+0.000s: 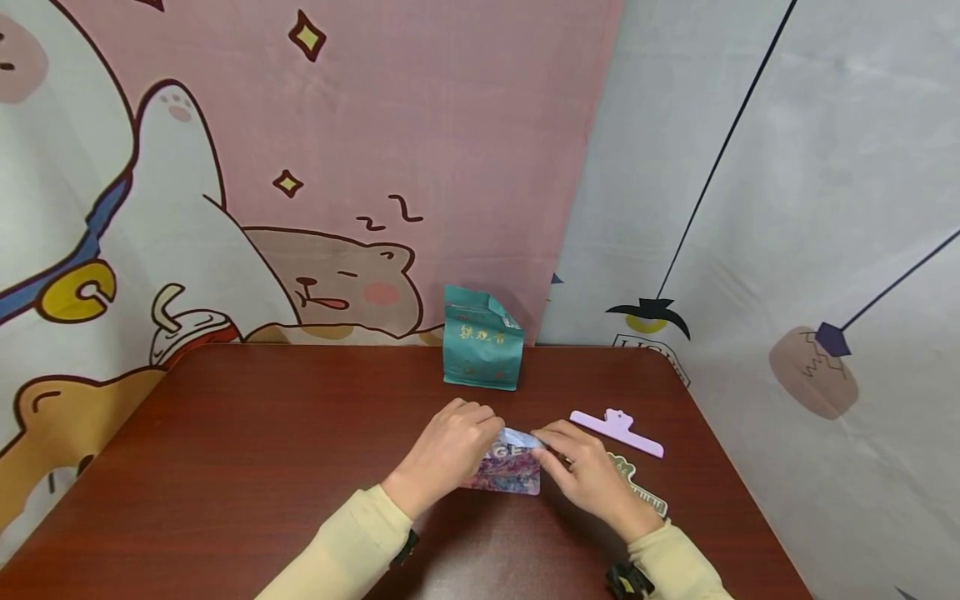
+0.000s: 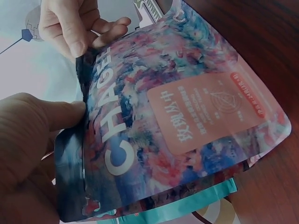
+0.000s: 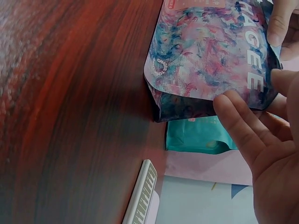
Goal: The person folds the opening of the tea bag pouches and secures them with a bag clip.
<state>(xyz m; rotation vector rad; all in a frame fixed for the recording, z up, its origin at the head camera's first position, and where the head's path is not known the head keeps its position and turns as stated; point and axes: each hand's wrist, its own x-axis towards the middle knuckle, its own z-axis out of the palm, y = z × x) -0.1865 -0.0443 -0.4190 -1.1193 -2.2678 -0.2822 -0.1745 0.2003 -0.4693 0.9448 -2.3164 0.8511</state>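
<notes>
A tea pouch (image 1: 510,481) with a blue, pink and purple painted pattern and white CHAGEE lettering stands near the middle of the table. My left hand (image 1: 459,440) pinches its dark top strip near one end, thumb on the front face, as the left wrist view shows. At the other end of that strip, my right hand (image 1: 588,471) pinches the edge between thumb and fingers. The strip is bent between the two hands. Two fingertips (image 3: 224,103) of the right hand lie against the pouch's (image 3: 201,51) side edge.
Behind the pouch stands a teal bag (image 1: 482,342) with gold characters and a folded top. To the right lie a lilac sealing clip (image 1: 617,427) and a green clip with a piano-key pattern (image 1: 651,500), partly behind my right hand. A patterned cloth hangs beyond the brown table (image 1: 300,433).
</notes>
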